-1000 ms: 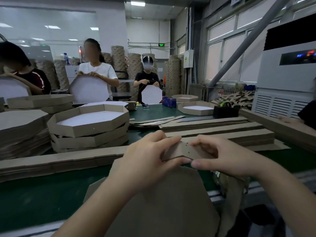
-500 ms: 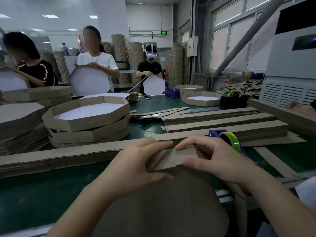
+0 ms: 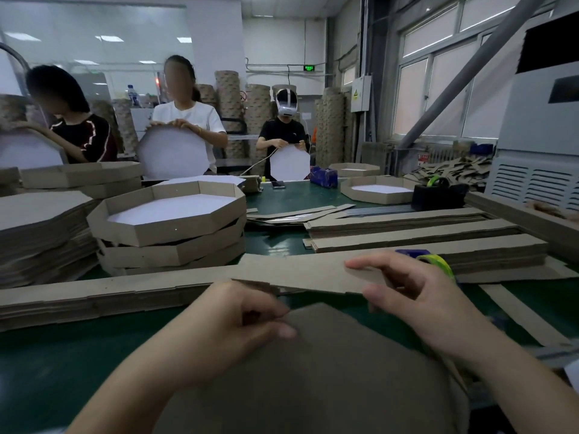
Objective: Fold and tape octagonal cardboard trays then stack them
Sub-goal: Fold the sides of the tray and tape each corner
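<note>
The green bench (image 3: 47,355) runs the length of the room, loaded with cardboard. On its left sits a stack of finished octagonal trays (image 3: 169,227), white inside. Long piles of side strips (image 3: 407,239) lie across the middle and right.

Nearest the worker, a flat brown octagonal panel (image 3: 313,371) leans up from the bench edge towards them. Its top edge is pinched by the left hand (image 3: 232,324), fingers curled over and thumb pressed on the face. Just above it, one loose strip (image 3: 297,274) hangs level. The right hand (image 3: 419,296) has its grip closed on the strip's right end, forefinger on top and thumb beneath. The strip's far end looks unsupported, apart from the panel.

A tape dispenser (image 3: 438,264) with a yellow-green roll sits just behind the right hand.

From where I stand, the weak spot is that one-ended hold. The strip could droop or swing, so its creases may miss the panel's corners and the wall go on skewed. Reaching for the tape means freeing a hand. Either the panel could then slide off the bench edge, or the strip could drop.
</note>
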Demonstrator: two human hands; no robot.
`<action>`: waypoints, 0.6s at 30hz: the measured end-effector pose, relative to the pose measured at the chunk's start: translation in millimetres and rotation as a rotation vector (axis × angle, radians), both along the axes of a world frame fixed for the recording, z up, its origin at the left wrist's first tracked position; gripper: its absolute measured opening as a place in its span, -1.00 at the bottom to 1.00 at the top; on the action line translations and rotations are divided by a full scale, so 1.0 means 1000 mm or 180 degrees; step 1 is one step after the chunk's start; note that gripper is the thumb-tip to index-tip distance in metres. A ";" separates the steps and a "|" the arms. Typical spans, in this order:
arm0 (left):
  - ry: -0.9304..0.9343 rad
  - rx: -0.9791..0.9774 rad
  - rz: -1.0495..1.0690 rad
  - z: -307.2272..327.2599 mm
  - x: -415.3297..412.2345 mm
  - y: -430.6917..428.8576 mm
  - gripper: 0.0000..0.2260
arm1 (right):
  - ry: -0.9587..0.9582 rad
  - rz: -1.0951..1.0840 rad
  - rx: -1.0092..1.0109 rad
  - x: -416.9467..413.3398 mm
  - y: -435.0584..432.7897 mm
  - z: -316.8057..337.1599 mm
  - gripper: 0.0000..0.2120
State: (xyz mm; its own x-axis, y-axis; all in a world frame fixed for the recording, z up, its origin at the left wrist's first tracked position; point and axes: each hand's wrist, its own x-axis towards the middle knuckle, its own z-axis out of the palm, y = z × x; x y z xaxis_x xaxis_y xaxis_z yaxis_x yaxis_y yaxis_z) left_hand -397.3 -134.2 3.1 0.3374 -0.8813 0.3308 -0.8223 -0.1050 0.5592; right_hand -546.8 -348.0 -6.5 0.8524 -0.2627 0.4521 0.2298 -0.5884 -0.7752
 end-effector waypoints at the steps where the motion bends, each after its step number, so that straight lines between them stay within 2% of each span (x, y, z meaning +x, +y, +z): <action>1: -0.0315 -0.0042 -0.0076 0.004 -0.008 0.000 -0.80 | -0.0014 0.0051 0.0057 -0.002 0.001 0.000 -0.68; 3: -0.0969 -0.0035 -0.0068 0.005 -0.023 -0.005 -0.78 | -0.0036 0.0097 0.0116 -0.005 0.002 -0.001 -0.68; 7: -0.1708 -0.0117 0.0014 0.001 -0.039 -0.008 -0.77 | 0.0047 0.0085 0.0191 -0.012 0.001 -0.008 -0.78; 8: -0.1857 0.0013 -0.0044 0.003 -0.037 -0.004 -0.69 | 0.0031 0.0026 0.0206 -0.013 0.000 -0.010 -0.76; 10: -0.1812 0.0352 -0.0167 0.006 -0.030 0.006 -0.53 | -0.0069 -0.0104 0.0244 -0.015 -0.002 -0.012 -0.67; 12: -0.1353 0.0467 -0.0300 0.010 -0.023 0.010 -0.46 | -0.0124 -0.0135 0.0287 -0.016 -0.002 -0.010 -0.63; 14: -0.0857 0.0084 -0.0365 0.010 -0.022 0.009 -0.61 | -0.0128 -0.0120 0.0209 -0.016 0.000 -0.007 -0.63; 15: -0.0798 -0.0151 -0.0258 0.007 -0.021 0.008 -0.70 | -0.0131 -0.0122 0.0158 -0.015 0.002 -0.005 -0.62; 16: -0.0861 -0.0263 -0.0042 0.004 -0.021 0.009 -0.73 | -0.0128 -0.0138 0.0114 -0.014 0.003 -0.003 -0.61; 18: -0.1371 -0.0271 0.0406 -0.001 -0.021 0.011 -0.75 | -0.0125 -0.0168 0.0048 -0.014 0.007 -0.001 -0.58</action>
